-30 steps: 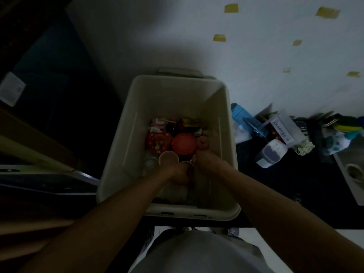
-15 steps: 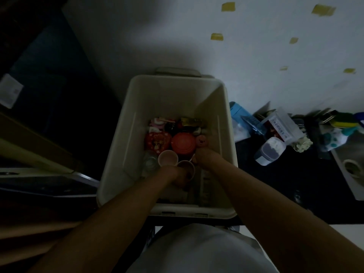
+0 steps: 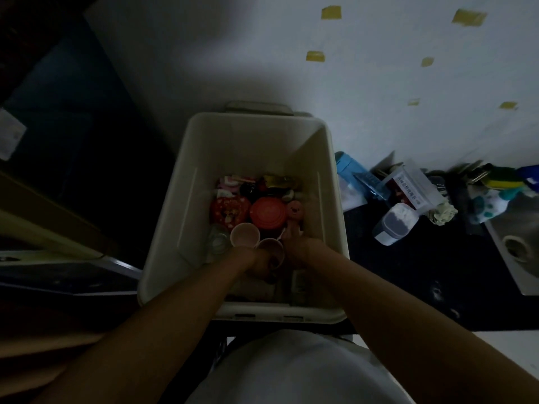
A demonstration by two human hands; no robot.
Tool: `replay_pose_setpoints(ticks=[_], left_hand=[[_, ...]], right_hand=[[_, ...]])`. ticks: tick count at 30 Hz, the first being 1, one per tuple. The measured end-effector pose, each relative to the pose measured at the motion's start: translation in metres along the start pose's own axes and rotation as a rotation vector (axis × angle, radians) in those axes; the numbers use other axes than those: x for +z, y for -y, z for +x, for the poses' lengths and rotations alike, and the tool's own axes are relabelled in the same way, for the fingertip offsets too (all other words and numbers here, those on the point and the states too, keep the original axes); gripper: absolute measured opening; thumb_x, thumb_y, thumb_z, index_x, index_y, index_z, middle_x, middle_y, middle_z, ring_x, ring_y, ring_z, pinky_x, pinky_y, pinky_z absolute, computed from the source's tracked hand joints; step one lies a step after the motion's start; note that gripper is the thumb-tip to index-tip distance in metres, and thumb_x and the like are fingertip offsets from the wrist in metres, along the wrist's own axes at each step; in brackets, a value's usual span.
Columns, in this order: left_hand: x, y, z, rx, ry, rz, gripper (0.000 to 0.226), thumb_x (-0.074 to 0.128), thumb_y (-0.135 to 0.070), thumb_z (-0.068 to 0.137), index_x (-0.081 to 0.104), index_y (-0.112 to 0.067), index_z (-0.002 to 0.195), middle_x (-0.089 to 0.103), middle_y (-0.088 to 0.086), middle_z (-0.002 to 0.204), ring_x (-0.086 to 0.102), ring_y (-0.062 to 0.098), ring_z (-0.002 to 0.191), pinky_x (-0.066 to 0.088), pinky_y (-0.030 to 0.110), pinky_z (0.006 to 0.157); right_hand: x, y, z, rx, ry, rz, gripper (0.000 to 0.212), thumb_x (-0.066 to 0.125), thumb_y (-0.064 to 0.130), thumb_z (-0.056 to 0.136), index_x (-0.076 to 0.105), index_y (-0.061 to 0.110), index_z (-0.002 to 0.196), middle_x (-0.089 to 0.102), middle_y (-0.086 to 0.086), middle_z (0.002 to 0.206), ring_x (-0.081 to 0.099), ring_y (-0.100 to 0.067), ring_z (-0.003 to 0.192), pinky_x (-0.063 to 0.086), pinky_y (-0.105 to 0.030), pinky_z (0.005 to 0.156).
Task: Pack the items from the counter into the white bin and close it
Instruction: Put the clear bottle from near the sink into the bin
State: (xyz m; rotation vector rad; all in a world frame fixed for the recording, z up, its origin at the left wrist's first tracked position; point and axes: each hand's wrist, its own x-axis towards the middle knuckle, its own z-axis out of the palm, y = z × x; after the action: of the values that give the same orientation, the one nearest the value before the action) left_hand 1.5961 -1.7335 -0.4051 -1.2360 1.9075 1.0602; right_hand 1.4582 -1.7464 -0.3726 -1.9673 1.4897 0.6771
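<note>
2nd pink cup (image 3: 271,252) now uncovered in white bin (image 3: 186,199), 5 o'clock of 1st pink cup (image 3: 245,235): likely placed. Left hand (image 3: 250,262), right hand (image 3: 296,247) flank it; fingers' hold: cannot tell.

- Bin (image 3: 256,147): smooth, matt white plastic.
- Lid (image 3: 267,212): orange plastic with a slight sheen.
- Cup (image 3: 244,235): pale pink matt plastic.
- Jar (image 3: 218,243): clear, looks like glass.
- Counter (image 3: 423,272): black and glossy, with small highlights.
- Sink (image 3: 525,272): dull grey metal.
- Box (image 3: 423,182): clear plastic with a paper label.
- Rag (image 3: 442,214): crumpled soft cloth.
- Wall (image 3: 379,97): pale and matt.
</note>
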Motion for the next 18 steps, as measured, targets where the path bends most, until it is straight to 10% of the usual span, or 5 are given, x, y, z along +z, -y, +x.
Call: replay_pose_setpoints(ticks=[12,18], left_hand=[[-0.003,0.003,0.005,0.031,-0.062,0.064,0.064,0.064,-0.032,0.092,0.036,-0.022,0.149,0.036,0.002,0.154,0.039,0.024,0.137,0.035,0.039,0.113],[-0.005,0.010,-0.005,0.155,-0.223,-0.229,0.043,0.061,-0.019,0.094,0.051,-0.016,0.136,0.055,0.004,0.135,0.054,0.010,0.105,0.037,0.005,0.081]], right_hand=[[0.007,0.012,-0.042,-0.160,0.258,-0.270,0.060,0.061,0.034,0.093,0.037,0.017,0.145,0.041,-0.010,0.146,0.043,-0.029,0.131,0.035,-0.041,0.110],[-0.009,0.004,-0.045,-0.258,0.144,-0.055,0.037,0.048,0.030,0.101,0.054,0.010,0.131,0.058,-0.012,0.131,0.058,-0.027,0.114,0.046,-0.040,0.101]])
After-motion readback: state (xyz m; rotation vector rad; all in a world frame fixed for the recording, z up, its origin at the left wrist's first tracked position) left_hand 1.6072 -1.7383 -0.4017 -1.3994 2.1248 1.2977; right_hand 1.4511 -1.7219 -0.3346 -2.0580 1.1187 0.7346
